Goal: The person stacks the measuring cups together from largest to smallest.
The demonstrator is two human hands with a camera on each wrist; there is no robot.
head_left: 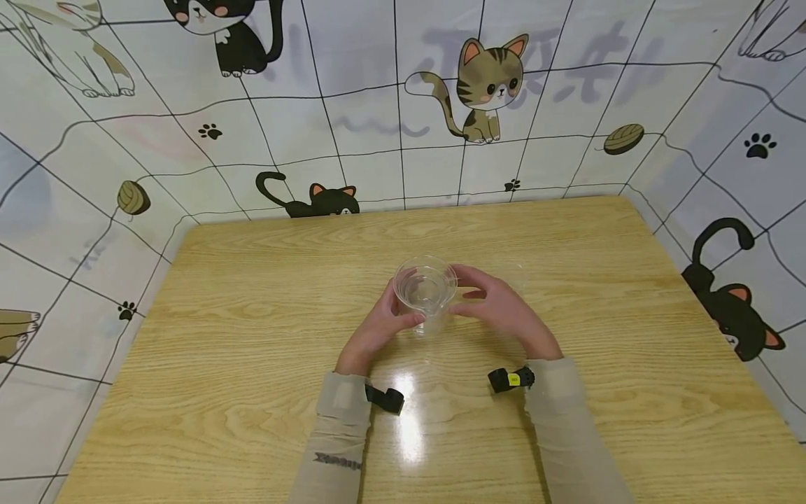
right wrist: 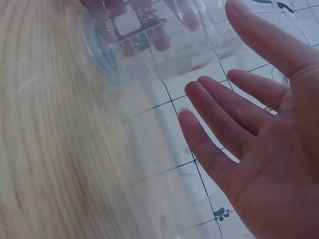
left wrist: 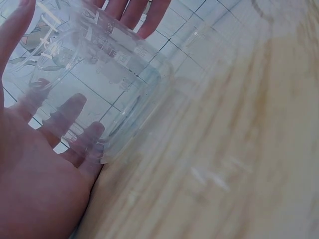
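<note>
A clear glass beaker [head_left: 425, 283] with a pouring spout and printed white volume marks stands upright near the middle of the wooden table [head_left: 252, 336]. My left hand [head_left: 380, 322] holds it from the left, with the thumb on the near side and the fingers round the far side; they show through the glass beaker [left wrist: 119, 74] in the left wrist view. On the other side is my right hand [head_left: 497, 308], its fingers spread and loosely bent beside the wall. In the right wrist view, the right hand's palm [right wrist: 269, 134] faces the beaker, with a gap between.
A faint clear object [head_left: 516, 269] lies on the table just beyond the right hand, its outline hard to make out. White tiled-pattern walls with cartoon cats [head_left: 488, 91] enclose the back and both sides of the table. Each wrist bears a black camera [head_left: 385, 400].
</note>
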